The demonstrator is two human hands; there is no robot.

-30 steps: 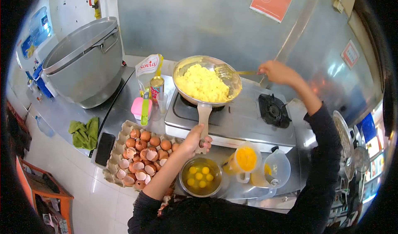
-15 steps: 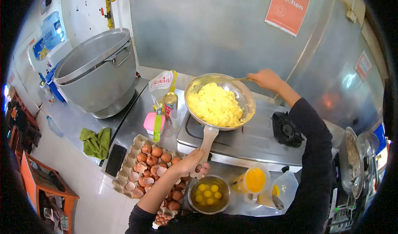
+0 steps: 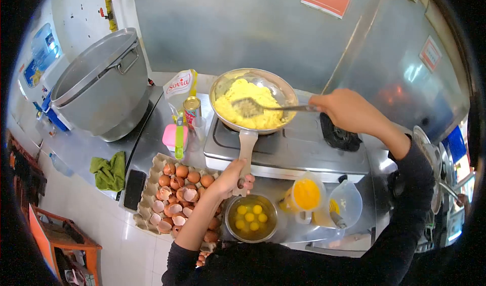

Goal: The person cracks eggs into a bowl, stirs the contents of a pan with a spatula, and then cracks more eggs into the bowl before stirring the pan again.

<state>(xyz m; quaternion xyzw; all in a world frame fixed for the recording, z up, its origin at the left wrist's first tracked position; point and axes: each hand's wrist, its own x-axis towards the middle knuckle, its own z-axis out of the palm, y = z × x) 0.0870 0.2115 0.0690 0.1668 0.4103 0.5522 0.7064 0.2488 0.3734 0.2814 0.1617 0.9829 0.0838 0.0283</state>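
left hand (image 3: 234, 177) gripping pan handle (image 3: 246, 149), right hand (image 3: 340, 109) gripping spatula (image 3: 253, 106)

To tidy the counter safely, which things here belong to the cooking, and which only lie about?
In use: left hand on the pan handle, right hand holding the spatula, scrambled eggs, stove.
Lying about: big pot, green cloth, phone, can, pink box.

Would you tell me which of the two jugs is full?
The left jug, brimming with yellow egg; the right jug is nearly empty.
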